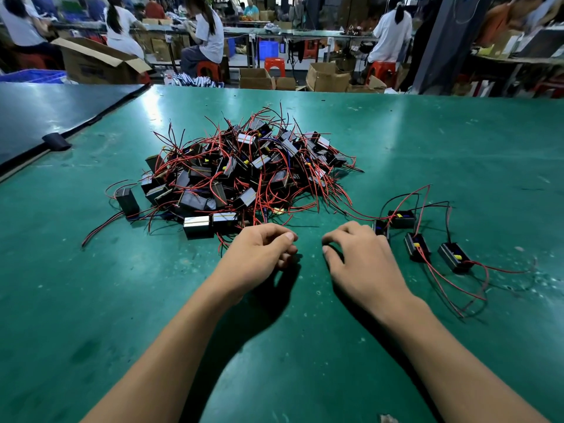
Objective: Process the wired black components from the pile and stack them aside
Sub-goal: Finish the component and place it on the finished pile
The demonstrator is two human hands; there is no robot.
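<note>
A tangled heap of small black box-shaped components (244,175), trailing thin red and black wires, is seen at twelve o'clock. At four o'clock from it, four separate black components (454,257) (yellow and blue parts showing) are laid singly, unstacked, wires sprawling.

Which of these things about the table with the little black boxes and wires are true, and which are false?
1. The pile of black components lies on a green table. True.
2. Its wires are mostly blue. False: they are mostly red.
3. Beside the right hand lie four separate components. True.
4. The left hand lifts a component high. False: it holds no component and sits low by the pile's near edge.
</note>
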